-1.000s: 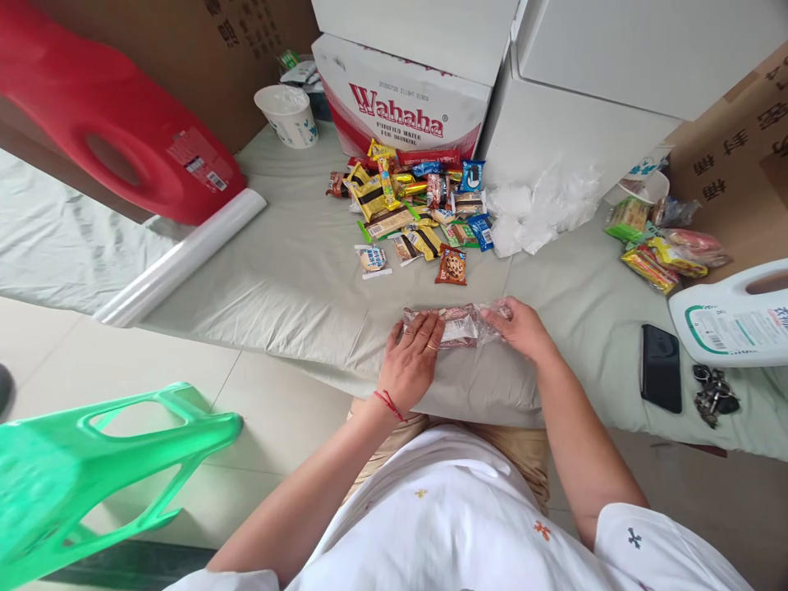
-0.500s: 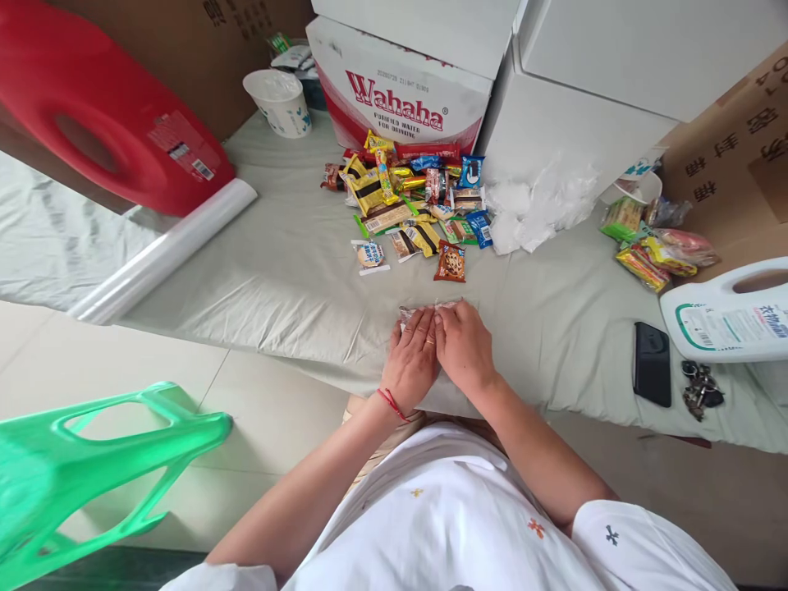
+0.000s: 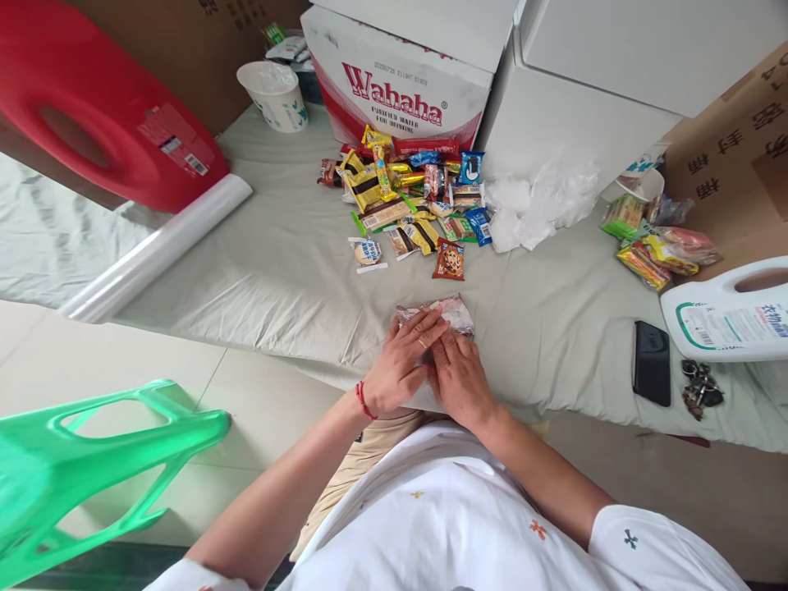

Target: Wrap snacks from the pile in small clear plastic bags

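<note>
L hand (image 3: 400, 365), fingers out, on wrapped pkt (image 3: 456, 311); R hand (image 3: 463, 379) ditto

Pale floor tiles (image 3: 258, 419) below me, a green plastic stool (image 3: 43, 464) to my left, a grey-green sheet (image 3: 283, 254) spread wrinkled before me, white boxes (image 3: 591, 107) beyond it, brown cardboard (image 3: 172, 57) on either side, soft light.

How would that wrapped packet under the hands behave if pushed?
The packet would probably crinkle, since its wrapping looks wrinkled. Its shiny surface may feel slippery. Lying flat, it seems unlikely to roll.
</note>
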`<state>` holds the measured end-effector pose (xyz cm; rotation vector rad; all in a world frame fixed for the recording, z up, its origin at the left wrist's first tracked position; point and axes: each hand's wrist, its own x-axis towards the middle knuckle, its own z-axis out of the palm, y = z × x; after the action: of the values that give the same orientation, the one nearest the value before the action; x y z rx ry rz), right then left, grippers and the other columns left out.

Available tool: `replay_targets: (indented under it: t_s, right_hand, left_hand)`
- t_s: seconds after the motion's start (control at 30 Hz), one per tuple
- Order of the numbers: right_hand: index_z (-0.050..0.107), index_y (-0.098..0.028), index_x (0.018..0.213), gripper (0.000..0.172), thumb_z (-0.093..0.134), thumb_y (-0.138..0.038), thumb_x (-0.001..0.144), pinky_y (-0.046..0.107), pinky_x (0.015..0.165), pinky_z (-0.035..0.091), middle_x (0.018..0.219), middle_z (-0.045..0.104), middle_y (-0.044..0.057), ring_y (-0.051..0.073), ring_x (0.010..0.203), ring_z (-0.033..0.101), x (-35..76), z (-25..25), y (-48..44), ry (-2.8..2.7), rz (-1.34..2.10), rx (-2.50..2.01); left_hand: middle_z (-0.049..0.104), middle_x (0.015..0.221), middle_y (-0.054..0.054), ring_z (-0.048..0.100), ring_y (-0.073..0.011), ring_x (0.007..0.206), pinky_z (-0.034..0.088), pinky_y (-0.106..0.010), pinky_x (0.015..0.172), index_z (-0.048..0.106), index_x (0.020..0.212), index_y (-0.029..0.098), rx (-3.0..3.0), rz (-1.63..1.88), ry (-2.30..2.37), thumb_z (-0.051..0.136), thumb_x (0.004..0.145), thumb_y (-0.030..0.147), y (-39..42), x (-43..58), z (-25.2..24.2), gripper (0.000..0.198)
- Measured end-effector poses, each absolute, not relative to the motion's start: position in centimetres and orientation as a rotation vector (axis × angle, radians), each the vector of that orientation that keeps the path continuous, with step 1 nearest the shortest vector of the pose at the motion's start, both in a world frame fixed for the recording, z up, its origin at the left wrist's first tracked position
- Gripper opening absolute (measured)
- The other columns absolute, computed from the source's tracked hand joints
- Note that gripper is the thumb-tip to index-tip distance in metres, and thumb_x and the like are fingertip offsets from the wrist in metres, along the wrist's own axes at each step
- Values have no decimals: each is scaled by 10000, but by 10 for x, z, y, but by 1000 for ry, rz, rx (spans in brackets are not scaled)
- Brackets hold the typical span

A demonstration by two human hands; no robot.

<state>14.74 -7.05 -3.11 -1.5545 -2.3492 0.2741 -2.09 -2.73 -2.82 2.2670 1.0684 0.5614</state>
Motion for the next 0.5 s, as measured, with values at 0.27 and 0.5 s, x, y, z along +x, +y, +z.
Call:
replay_targets:
  t_s: [0.27, 0.5]
  right_hand:
    - [314, -90, 1612, 646, 478, -288, 1019, 573, 987, 463, 1594, 424, 228, 377, 1207, 528, 146, -40, -76, -2366, 262, -1577]
    - [718, -236, 1233, 292, 550, -279, 998, 488, 984, 536, 1406, 636, 126, 292, 1143, 623, 184, -14, -79, -2265, 600, -1316]
  left_hand:
    - [613, 1487, -43, 433, -249, 1488, 85, -636, 1269, 508, 1511, 291, 2184, 538, 1346, 239, 1088, 394, 1, 1, -24, 512]
    - [611, 1485, -70, 498, -279, 1415, 163, -632, 1254, 601, 1427, 287, 2275, 570, 1398, 358, 1064, 477, 5, 3, -36, 476]
